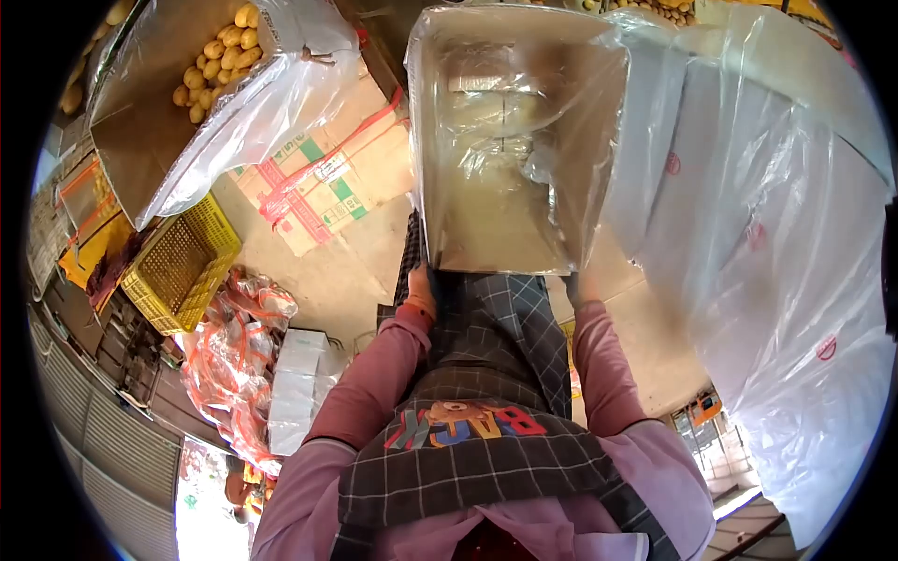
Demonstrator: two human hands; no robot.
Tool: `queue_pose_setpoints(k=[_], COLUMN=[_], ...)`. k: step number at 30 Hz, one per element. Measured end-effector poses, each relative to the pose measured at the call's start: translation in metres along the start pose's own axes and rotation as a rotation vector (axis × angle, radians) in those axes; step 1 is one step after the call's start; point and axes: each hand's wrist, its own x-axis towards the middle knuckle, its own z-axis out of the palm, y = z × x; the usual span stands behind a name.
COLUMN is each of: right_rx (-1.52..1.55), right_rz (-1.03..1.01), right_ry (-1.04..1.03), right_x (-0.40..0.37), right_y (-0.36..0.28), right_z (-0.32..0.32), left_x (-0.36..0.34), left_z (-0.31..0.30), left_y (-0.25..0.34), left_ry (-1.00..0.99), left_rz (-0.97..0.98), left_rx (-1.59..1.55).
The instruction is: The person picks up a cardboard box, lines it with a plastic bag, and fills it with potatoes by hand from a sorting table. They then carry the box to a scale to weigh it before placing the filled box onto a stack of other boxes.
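Note:
Directly in front of my body is an open cardboard box (432,159) with a clear plastic liner inside. Crinkled plastic and a paler flap show at its far end. My left hand (421,288) grips the near left corner of the box, with its fingers partly hidden behind the cardboard. On the opposite near corner, my right hand (584,290) also holds the box. Most of its fingers are out of sight, and the part that shows looks dark, perhaps gloved.
At upper left, a plastic-lined box (140,140) holds potatoes (220,65). A yellow crate (187,257), bundled red-and-clear plastic (238,365) and a white carton (301,379) lie on the left. Taped cardboard (313,182) is behind them. Large plastic sheeting (767,243) covers the right side.

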Motion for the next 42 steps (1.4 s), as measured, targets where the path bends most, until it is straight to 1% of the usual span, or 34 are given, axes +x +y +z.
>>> queue_pose_setpoints(k=[1, 2, 3, 4, 5, 6, 7, 8, 9, 10, 11, 12, 13, 14, 16, 17, 19, 20, 21, 22, 23, 25, 26, 27, 29, 30, 31, 33, 35, 37, 38, 39, 41, 42], right_rx=[-0.020, 0.029, 0.235, 0.426, 0.420, 0.452, 0.482, 0.473, 0.741, 1.008, 1.002, 0.830, 0.887, 0.940, 0.967, 0.961, 0.942, 0.924, 0.894, 0.829, 0.971, 0.806, 0.699, 0.619, 0.543, 0.430, 0.447, 0.808, 1.012, 0.769, 0.539, 0.288, 0.260, 0.250], right_rz=[-0.027, -0.130, -0.002, 0.150, 0.148, 0.087, 0.027, 0.029, 0.085, 0.136, 0.126, -0.004, 0.000, -0.002, 0.177, 0.240, 0.259, 0.219, 0.122, -0.042, 0.230, 0.206, 0.147, 0.131, -0.020, -0.078, -0.098, 0.096, 0.211, -0.085, -0.111, -0.068, -0.050, 0.044], right_ry=[0.032, -0.047, -0.168, -0.263, -0.257, -0.312, -0.371, -0.369, -0.346, -0.321, -0.326, -0.192, -0.100, -0.007, 0.141, 0.162, 0.109, 0.051, -0.027, -0.114, -0.028, -0.258, -0.341, -0.373, -0.233, -0.068, -0.070, -0.087, -0.366, -0.547, -0.265, 0.004, -0.033, -0.162], right_x=[0.006, 0.010, 0.017, 0.025, 0.026, 0.026, 0.023, 0.010, -0.008, -0.022, -0.028, -0.026, -0.024, -0.022, -0.037, -0.044, -0.056, -0.057, -0.057, -0.051, -0.070, -0.093, -0.099, -0.109, -0.139, -0.157, -0.157, -0.126, -0.072, -0.043, -0.087, -0.143, -0.150, -0.123], right_y=[-0.009, -0.011, -0.011, -0.010, -0.004, 0.000, 0.006, -0.003, -0.025, -0.040, -0.031, -0.004, 0.024, 0.052, 0.054, 0.053, 0.050, 0.046, 0.046, 0.051, 0.005, -0.034, -0.044, -0.053, -0.054, -0.062, -0.063, -0.036, -0.002, 0.007, -0.037, -0.092, -0.107, -0.090], right_z=[0.002, 0.002, -0.002, -0.007, -0.007, -0.006, -0.006, 0.000, 0.009, 0.017, 0.019, 0.020, 0.021, 0.022, 0.041, 0.056, 0.086, 0.102, 0.121, 0.143, 0.163, 0.196, 0.215, 0.232, 0.267, 0.282, 0.289, 0.294, 0.294, 0.304, 0.323, 0.343, 0.374, 0.395], left_x=[0.004, 0.011, 0.019, 0.021, 0.021, 0.021, 0.020, 0.021, 0.024, 0.030, 0.034, 0.036, 0.032, 0.022, -0.011, -0.038, -0.091, -0.120, -0.151, -0.183, -0.215, -0.277, -0.306, -0.325, -0.358, -0.374, -0.392, -0.423, -0.445, -0.463, -0.467, -0.468, -0.456, -0.454], left_z=[-0.010, -0.016, -0.021, -0.027, -0.031, -0.032, -0.039, -0.051, -0.063, -0.078, -0.093, -0.117, -0.145, -0.170, -0.218, -0.239, -0.288, -0.308, -0.325, -0.341, -0.352, -0.359, -0.367, -0.374, -0.357, -0.350, -0.347, -0.353, -0.376, -0.417, -0.440, -0.467, -0.525, -0.554], left_y=[-0.013, -0.001, 0.013, 0.071, 0.104, 0.094, 0.084, 0.084, 0.089, 0.110, 0.101, 0.085, 0.077, 0.081, 0.109, 0.126, 0.113, 0.103, 0.092, 0.079, 0.060, 0.019, -0.026, -0.078, -0.168, -0.167, -0.158, -0.150, -0.135, -0.121, -0.114, -0.111, -0.099, -0.085], left_ry=[-0.051, -0.082, -0.112, -0.098, -0.076, -0.068, -0.068, -0.076, -0.087, -0.160, -0.163, 0.027, 0.214, 0.276, 0.393, 0.444, 0.429, 0.504, 0.582, 0.609, 0.643, 0.756, 0.620, 0.474, 0.823, 0.852, 0.819, 0.794, 0.809, 0.842, 0.857, 0.871, 0.888, 0.852], left_rz=[-0.066, -0.090, -0.116, -0.245, -0.377, -0.148, -0.146, -0.272, -0.397, -0.328, -0.315, -0.434, -0.538, -0.495, -0.402, -0.358, -0.247, -0.273, -0.295, -0.301, -0.307, -0.320, -0.195, -0.073, -0.289, -0.380, -0.395, -0.385, -0.322, -0.227, -0.167, -0.082, 0.158, 0.166], left_rx=[-0.088, -0.132, -0.174, -0.839, -1.507, -1.002, -1.014, -1.191, -1.363, -1.277, -1.280, -1.054, -0.814, -0.727, -0.628, -0.615, -0.752, -0.733, -0.719, -0.726, -0.740, -0.785, -0.948, -1.081, -0.709, -0.344, -0.056, 0.168, 0.246, 0.271, 0.271, 0.257, 0.248, 0.399])
